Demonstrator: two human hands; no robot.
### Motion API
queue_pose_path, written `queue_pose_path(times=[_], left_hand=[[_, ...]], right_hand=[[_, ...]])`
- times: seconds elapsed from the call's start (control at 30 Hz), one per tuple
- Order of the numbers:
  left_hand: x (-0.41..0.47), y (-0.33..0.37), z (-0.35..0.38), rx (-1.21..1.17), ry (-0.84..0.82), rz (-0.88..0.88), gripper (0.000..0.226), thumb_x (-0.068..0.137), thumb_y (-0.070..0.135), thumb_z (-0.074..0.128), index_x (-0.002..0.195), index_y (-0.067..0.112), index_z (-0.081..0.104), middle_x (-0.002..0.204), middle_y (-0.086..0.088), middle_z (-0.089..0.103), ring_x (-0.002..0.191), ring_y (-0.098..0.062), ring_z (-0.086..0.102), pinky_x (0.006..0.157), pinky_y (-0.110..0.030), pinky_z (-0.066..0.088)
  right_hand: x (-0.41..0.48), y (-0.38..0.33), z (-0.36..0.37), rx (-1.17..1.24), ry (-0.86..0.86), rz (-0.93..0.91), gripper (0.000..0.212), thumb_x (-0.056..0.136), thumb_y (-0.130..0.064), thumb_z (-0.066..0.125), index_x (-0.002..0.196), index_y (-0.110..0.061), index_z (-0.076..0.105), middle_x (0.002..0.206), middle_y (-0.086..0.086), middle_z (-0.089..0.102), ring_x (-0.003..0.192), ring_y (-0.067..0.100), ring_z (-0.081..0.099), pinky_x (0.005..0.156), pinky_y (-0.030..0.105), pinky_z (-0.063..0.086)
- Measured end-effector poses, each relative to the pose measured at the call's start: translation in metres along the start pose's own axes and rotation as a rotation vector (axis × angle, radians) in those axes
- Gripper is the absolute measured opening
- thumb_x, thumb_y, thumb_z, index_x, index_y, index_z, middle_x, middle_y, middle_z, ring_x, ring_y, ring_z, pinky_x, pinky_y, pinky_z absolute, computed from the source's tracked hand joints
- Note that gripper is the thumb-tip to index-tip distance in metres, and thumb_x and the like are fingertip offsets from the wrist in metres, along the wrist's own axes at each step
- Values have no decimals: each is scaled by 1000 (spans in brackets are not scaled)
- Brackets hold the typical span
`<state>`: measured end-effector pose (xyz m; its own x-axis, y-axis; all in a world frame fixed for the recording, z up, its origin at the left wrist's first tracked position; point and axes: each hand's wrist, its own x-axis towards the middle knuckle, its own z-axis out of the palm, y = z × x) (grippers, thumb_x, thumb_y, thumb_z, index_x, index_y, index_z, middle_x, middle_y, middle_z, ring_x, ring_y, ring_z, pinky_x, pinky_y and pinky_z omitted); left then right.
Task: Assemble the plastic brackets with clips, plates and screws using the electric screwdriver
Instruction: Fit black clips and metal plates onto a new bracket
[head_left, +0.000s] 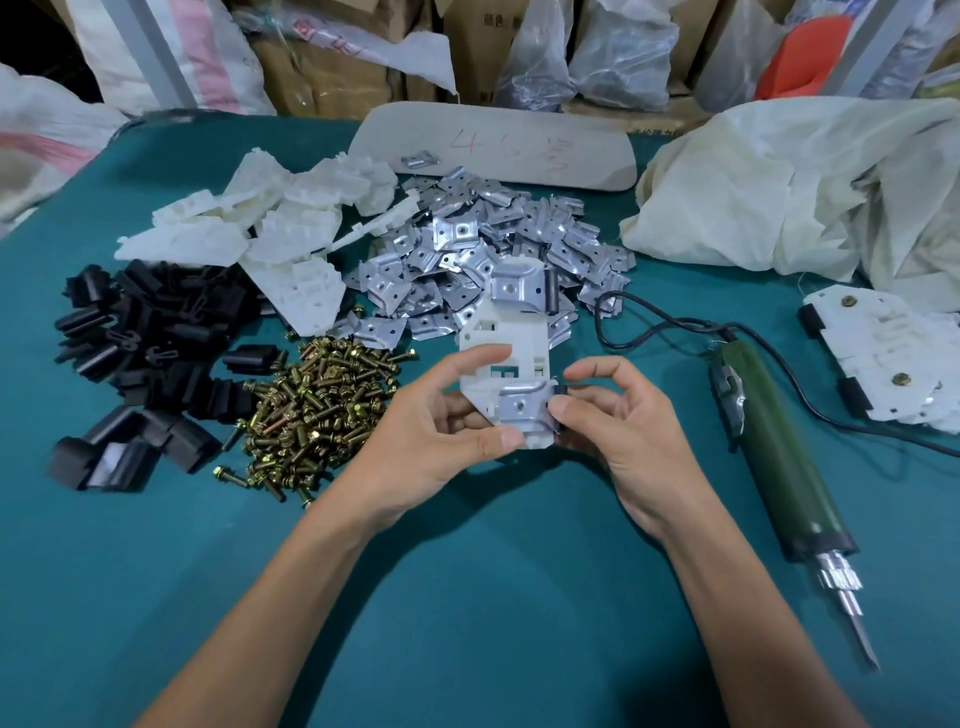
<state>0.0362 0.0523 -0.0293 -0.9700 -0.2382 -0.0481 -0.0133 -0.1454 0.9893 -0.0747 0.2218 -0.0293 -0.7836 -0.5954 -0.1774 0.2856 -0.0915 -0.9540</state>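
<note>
A white plastic bracket (511, 345) is held up above the green table, with one metal plate (519, 287) and black clip at its far end and another plate (522, 405) at its near end. My left hand (441, 415) grips the bracket's left side, thumb against its lower edge. My right hand (618, 410) pinches the black clip (560, 391) at the near plate's right edge. Brass screws (317, 400) lie in a heap to the left. The green electric screwdriver (774, 452) lies on the table to the right, untouched.
Black clips (140, 353) are heaped at the left, white brackets (270, 228) behind them, metal plates (467, 244) in the middle. Finished brackets (888, 358) are stacked at the right edge. A cloth sack (789, 182) and a pale board (493, 145) lie at the back.
</note>
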Motion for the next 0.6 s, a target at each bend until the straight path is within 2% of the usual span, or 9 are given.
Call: queue_pose_path(times=[0.3,0.37,0.43,0.47,0.53,0.6], left_hand=[[-2,-5,-3,7,22,-24,60,78,-4,79,127,25,61,76,5,71,70,-6,60,72,-18,52],[-2,-5,-4,-3,23,-27,59,80,-4,78,128,26,62,85,-5,73,77,-12,60,76,-21,53],[-3,-5,-4,3,15,-23,58,82,-2,78,131,26,62,101,-27,70,84,-23,58,82,-26,52],[-4,-5,-4,8,15,-20,59,82,0,79,132,26,61,107,-31,67,86,-26,57,84,-28,52],[-5,-5,-4,16,14,-17,59,82,6,78,135,27,60,111,-31,67,89,-30,58,89,-32,52],[-4,-3,-4,-6,-10,-14,62,86,15,74,142,31,53,119,-21,70,97,-33,64,93,-37,54]], right_hand=[[-3,1,3,-17,-17,-28,23,85,-3,77,99,-20,69,88,6,71,79,17,69,70,24,58],[-4,2,4,-26,-46,-51,22,86,-2,76,97,-21,71,90,4,71,80,17,69,71,24,58],[-4,2,5,-44,-59,-76,24,88,2,74,96,-21,72,89,-1,69,79,14,67,71,23,57],[-4,3,5,-49,-59,-82,24,89,3,73,95,-21,72,87,-3,69,77,12,66,70,22,57],[-4,3,6,-47,-54,-85,22,89,4,72,94,-18,71,83,-7,71,74,8,67,68,20,56],[-4,3,6,-39,-44,-86,21,89,4,72,94,-16,71,84,-7,72,73,8,67,68,20,55]])
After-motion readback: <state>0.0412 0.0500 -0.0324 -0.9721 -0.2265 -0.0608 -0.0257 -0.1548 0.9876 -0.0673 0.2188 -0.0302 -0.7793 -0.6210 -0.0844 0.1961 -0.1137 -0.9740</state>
